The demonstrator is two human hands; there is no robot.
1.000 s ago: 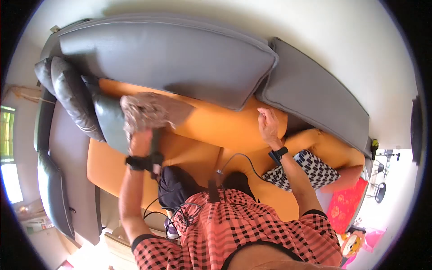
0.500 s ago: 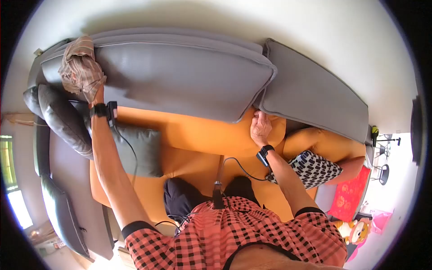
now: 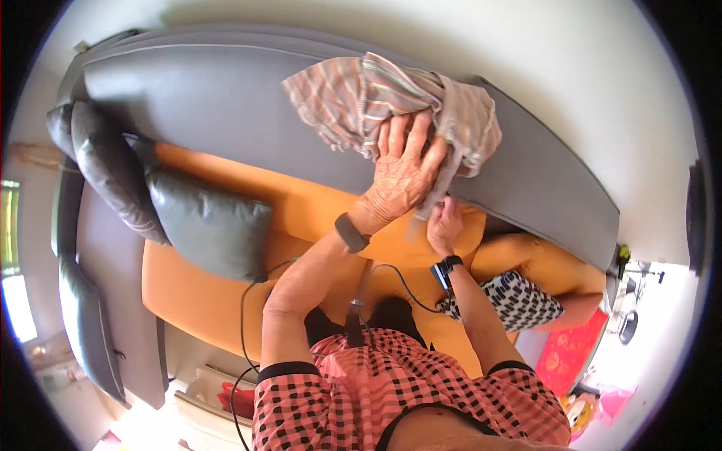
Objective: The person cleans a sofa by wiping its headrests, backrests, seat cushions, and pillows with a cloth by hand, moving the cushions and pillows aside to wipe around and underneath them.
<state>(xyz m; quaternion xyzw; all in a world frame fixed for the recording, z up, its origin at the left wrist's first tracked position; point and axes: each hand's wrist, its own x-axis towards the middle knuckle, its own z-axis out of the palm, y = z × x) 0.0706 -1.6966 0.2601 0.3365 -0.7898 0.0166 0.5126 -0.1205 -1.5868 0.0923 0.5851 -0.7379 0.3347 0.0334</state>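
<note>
My left hand (image 3: 402,169) presses a striped cloth (image 3: 331,94) against the grey back cushion (image 3: 226,98) of a sofa, fingers bent over the cloth. Part of the cloth spreads up and right over the top edge, and a loose end hangs below the hand. Just under that end, my right hand (image 3: 444,225) is closed at the cushion's lower corner. Its fingertips are partly hidden there, apparently gripping the edge. Both wrists wear dark bands. Beneath my hands lies the orange sofa seat (image 3: 323,237).
A green-grey pillow (image 3: 210,225) leans at the left beside a dark pillow (image 3: 113,169). A black-and-white patterned pillow (image 3: 519,301) and a red cloth (image 3: 575,349) lie to the right. A black cable (image 3: 244,316) runs beside my left arm.
My left hand has swept the cloth rightward along the cushion from its far left end to near my right hand. My right hand has stayed by the cushion's lower corner.
</note>
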